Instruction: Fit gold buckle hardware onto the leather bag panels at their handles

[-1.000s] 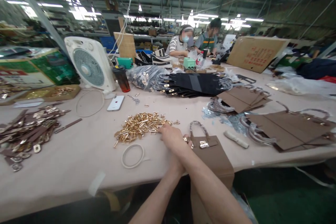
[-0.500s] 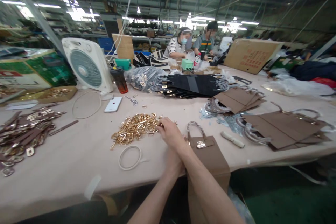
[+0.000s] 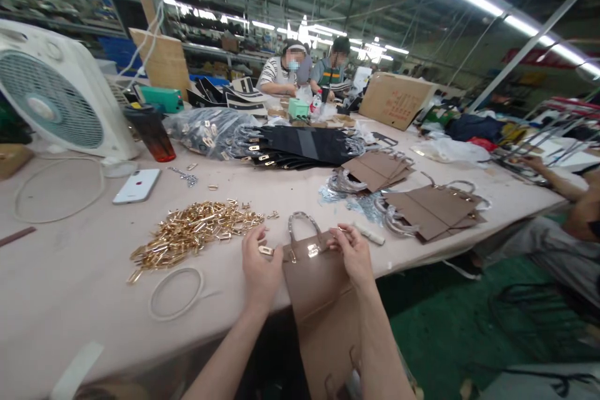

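A brown handbag panel [image 3: 319, 275] hangs over the table's front edge, its plastic-wrapped handle [image 3: 304, 217] upright and a shiny gold clasp [image 3: 314, 250] on its top part. At its left side my left hand [image 3: 259, 269] is closed, thumb and fingers round a strap end with a gold plate [image 3: 266, 250]. My right hand [image 3: 357, 257] is at the panel's upper right corner, fingertips pinched together; what sits between them is too small to make out. Left of my hands lies a heap of small gold metal fittings [image 3: 192, 231].
A white ring of tape [image 3: 175, 294] and a phone [image 3: 137, 186] lie to the left, near a fan [image 3: 60, 87] and dark tumbler [image 3: 152, 131]. Black pieces [image 3: 304, 147] and brown bag panels [image 3: 435, 209] are stacked beyond. Two people work across the table; another person's arm is at right.
My right hand has moved from the gold heap to the panel's right corner. My left hand, hidden under the right forearm before, now shows at the panel's left. The view has turned right.
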### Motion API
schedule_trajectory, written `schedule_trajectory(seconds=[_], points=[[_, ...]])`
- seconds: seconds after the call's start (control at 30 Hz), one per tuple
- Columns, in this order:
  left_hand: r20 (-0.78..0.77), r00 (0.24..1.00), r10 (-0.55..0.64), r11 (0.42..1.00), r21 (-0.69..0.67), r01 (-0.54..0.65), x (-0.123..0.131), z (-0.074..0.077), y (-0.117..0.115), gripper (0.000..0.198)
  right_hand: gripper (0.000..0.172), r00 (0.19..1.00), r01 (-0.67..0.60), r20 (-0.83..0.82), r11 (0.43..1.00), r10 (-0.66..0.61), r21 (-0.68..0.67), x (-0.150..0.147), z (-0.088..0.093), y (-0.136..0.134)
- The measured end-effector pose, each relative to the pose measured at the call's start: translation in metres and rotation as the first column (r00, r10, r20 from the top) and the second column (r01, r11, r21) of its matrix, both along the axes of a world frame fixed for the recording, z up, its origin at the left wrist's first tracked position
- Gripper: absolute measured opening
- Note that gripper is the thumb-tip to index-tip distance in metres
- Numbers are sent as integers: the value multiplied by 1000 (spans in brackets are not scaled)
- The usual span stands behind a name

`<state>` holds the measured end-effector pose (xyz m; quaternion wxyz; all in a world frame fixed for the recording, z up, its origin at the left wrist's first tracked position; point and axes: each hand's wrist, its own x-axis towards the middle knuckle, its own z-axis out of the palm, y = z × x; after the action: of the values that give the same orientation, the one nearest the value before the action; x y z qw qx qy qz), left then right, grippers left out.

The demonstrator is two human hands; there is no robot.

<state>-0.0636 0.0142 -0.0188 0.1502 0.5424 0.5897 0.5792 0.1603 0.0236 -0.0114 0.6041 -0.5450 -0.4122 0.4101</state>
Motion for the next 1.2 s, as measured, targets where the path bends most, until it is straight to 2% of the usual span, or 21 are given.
schedule_trajectory(seconds=[0.07,0.1,0.17,0.23,0.3,0.4,0.5,0.63,0.73,0.8,0.87,0.93,1.03,1.1,1.13,1.2], points=[[-181,984,3,996,91,13,-3,7,0,41,49,991,-13,136,1000,16,-23,16,-12,-5],[-310,949,-50,989,116,90,-2,12,0,38,48,980,-13,198,999,19,-31,21,-17,-7],[-552,803,-227,949,58,309,4,25,-1,34,47,954,10,301,999,2,-40,26,-23,-9],[-668,644,-374,901,-96,423,16,36,-1,25,48,923,48,384,998,-30,-35,27,-27,-10],[-707,556,-437,886,-230,403,29,43,0,16,47,888,71,456,997,-57,-14,24,-28,-10],[-734,499,-461,881,-314,353,43,41,3,12,43,824,82,559,996,-88,37,21,-27,-12],[-743,499,-447,884,-282,373,45,33,4,7,37,761,74,639,993,-114,89,24,-27,-15],[-718,549,-427,883,-201,425,41,24,5,18,38,735,-35,677,997,-24,74,31,-27,-20],[-715,566,-409,880,-147,451,41,25,8,22,38,690,-80,724,995,10,62,33,-25,-20],[-717,574,-397,876,-109,470,43,27,13,21,34,658,-54,752,993,-45,106,32,-23,-19],[-722,571,-391,866,-79,494,47,31,20,22,33,672,-2,730,985,-125,170,29,-21,-20],[-725,563,-398,858,-78,507,52,35,30,22,32,728,21,665,975,-165,220,26,-18,-23],[-687,580,-439,862,-139,488,62,40,45,24,27,800,-103,598,971,-47,215,20,-13,-29],[-618,612,-494,851,-198,487,71,42,52,23,25,796,-206,602,962,59,178,16,-10,-29],[-570,631,-526,838,-224,497,74,42,54,22,25,785,-227,614,961,84,159,14,-9,-27],[-463,681,-567,821,-253,512,80,40,55,24,28,769,-167,638,977,43,135,12,-10,-20]])
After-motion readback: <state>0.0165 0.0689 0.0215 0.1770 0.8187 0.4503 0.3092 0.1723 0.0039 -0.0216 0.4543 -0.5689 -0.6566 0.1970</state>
